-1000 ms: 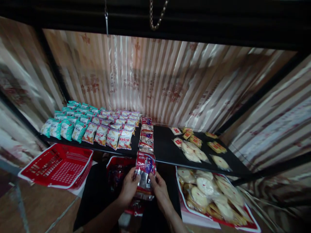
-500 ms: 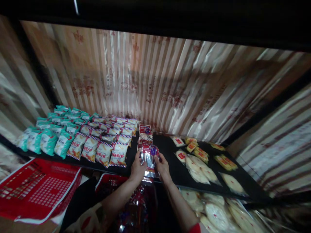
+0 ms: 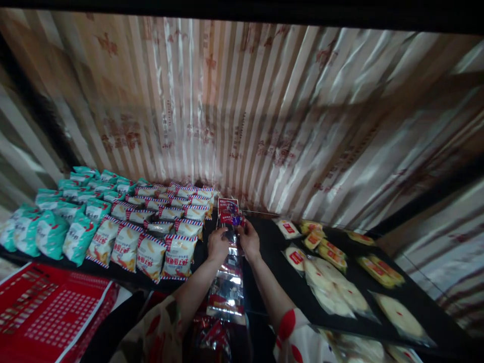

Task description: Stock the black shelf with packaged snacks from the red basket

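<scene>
Between my two hands, over the black shelf [image 3: 266, 262], is the upper end of a strip of shiny red-and-purple snack packets [image 3: 227, 290]. The strip runs down past the shelf's front edge towards more red packets [image 3: 212, 338] below. My left hand [image 3: 219, 245] is closed on the strip's left side, and my right hand [image 3: 248, 239] grips its right side. A red packet [image 3: 228, 205] at the back lies just beyond my fingers; whether it joins the held strip is unclear. White shrimp-snack bags [image 3: 177, 256] stand in rows to the left of my hands.
Teal bags [image 3: 78, 237] fill the shelf's far left. To the right lie flat, pale round packs [image 3: 333, 290], yellow packs [image 3: 333, 252] and small white packs [image 3: 287, 228]. A red basket [image 3: 64, 307] sits low at left. Striped sheeting [image 3: 227, 111] hangs behind.
Both hands have moved farther back over the shelf with the strip. More of the strip now shows stretched out below them. The view has shifted closer.
</scene>
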Demonstrator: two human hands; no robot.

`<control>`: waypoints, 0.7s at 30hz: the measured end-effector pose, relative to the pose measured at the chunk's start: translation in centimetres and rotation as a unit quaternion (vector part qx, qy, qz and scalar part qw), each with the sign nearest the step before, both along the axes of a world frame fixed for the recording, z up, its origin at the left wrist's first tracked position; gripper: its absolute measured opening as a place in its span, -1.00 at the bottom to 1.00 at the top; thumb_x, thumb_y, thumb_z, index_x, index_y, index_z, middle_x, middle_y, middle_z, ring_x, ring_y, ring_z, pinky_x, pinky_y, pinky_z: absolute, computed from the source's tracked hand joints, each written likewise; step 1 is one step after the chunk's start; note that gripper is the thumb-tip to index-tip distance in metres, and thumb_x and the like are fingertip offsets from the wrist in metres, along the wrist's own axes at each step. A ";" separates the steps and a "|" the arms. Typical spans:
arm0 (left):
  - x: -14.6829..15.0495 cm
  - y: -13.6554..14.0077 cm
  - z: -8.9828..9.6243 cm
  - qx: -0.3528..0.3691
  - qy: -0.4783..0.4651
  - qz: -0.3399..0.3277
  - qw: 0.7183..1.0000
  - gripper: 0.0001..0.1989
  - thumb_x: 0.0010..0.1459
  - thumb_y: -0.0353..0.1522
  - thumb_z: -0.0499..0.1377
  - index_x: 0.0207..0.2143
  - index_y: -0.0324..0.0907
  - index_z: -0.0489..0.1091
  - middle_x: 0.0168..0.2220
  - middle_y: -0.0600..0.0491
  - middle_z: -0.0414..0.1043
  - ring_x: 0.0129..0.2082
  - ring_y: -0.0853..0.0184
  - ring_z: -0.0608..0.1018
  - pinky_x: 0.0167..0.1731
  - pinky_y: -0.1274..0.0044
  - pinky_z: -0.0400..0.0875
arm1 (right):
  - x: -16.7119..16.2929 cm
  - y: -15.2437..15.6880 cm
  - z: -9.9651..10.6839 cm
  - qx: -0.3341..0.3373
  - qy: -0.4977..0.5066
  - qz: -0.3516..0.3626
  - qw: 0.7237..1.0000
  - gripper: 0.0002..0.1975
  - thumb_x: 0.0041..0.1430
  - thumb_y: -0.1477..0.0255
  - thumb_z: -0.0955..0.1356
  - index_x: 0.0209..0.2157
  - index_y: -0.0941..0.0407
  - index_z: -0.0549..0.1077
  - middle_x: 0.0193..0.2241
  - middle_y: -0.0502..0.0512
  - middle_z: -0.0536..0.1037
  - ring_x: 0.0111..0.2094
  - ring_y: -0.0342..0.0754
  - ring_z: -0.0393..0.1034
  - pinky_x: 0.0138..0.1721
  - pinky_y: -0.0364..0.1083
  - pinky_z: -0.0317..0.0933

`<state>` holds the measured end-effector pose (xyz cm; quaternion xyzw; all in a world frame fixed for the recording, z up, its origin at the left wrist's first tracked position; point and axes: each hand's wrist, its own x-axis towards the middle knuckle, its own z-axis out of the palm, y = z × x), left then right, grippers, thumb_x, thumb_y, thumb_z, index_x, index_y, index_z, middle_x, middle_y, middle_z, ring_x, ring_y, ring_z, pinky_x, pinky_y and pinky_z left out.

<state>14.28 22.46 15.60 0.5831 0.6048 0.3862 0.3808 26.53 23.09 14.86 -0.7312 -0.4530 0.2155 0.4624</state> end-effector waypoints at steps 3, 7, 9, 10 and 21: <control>0.1 0.3 -0.4 -0.006 0.022 0.004 1.000 -0.58 -0.02 -0.61 0.07 -0.13 -0.19 0.50 -0.13 -0.09 0.50 -0.07 0.21 0.47 0.03 0.42 0.25 | 0.1 0.6 -0.5 -0.054 -0.067 -0.011 0.996 -0.54 0.09 0.29 0.24 0.04 0.07 0.39 -0.32 0.09 0.58 -0.31 0.01 0.46 -0.30 -0.09 0.22; 0.3 0.2 -0.6 -0.015 0.057 0.003 0.998 -0.58 -0.02 -0.58 0.08 -0.10 -0.22 0.49 -0.09 -0.13 0.47 -0.02 0.15 0.42 0.06 0.40 0.21 | 0.0 0.9 -1.3 -0.065 -0.112 -0.014 0.992 -0.53 0.13 0.31 0.22 0.09 0.07 0.33 -0.29 0.10 0.57 -0.31 -0.01 0.46 -0.33 -0.10 0.20; 0.4 0.1 -0.5 -0.021 0.090 -0.003 0.996 -0.57 0.00 -0.55 0.07 -0.07 -0.23 0.48 -0.06 -0.14 0.44 0.00 0.13 0.40 0.06 0.41 0.21 | -0.1 0.9 -1.6 -0.064 -0.131 -0.005 0.989 -0.55 0.17 0.32 0.19 0.09 0.05 0.34 -0.26 0.09 0.56 -0.30 -0.02 0.45 -0.31 -0.11 0.21; 0.4 0.0 -0.5 -0.021 0.108 -0.006 0.994 -0.57 0.00 -0.54 0.07 -0.05 -0.23 0.47 -0.03 -0.14 0.42 0.01 0.13 0.39 0.06 0.41 0.21 | -0.1 0.9 -1.7 -0.066 -0.142 0.000 0.988 -0.57 0.18 0.32 0.18 0.07 0.05 0.37 -0.25 0.10 0.55 -0.28 -0.03 0.45 -0.30 -0.11 0.21; 0.8 -0.6 -0.1 -0.008 0.193 -0.009 0.981 -0.55 0.02 -0.48 0.07 0.00 -0.17 0.42 0.08 -0.12 0.33 0.04 0.09 0.35 0.05 0.35 0.21 | -0.5 0.5 -2.0 -0.086 -0.224 -0.003 0.971 -0.61 0.17 0.34 0.20 -0.01 0.07 0.45 -0.12 0.20 0.45 -0.09 0.06 0.33 -0.13 -0.06 0.19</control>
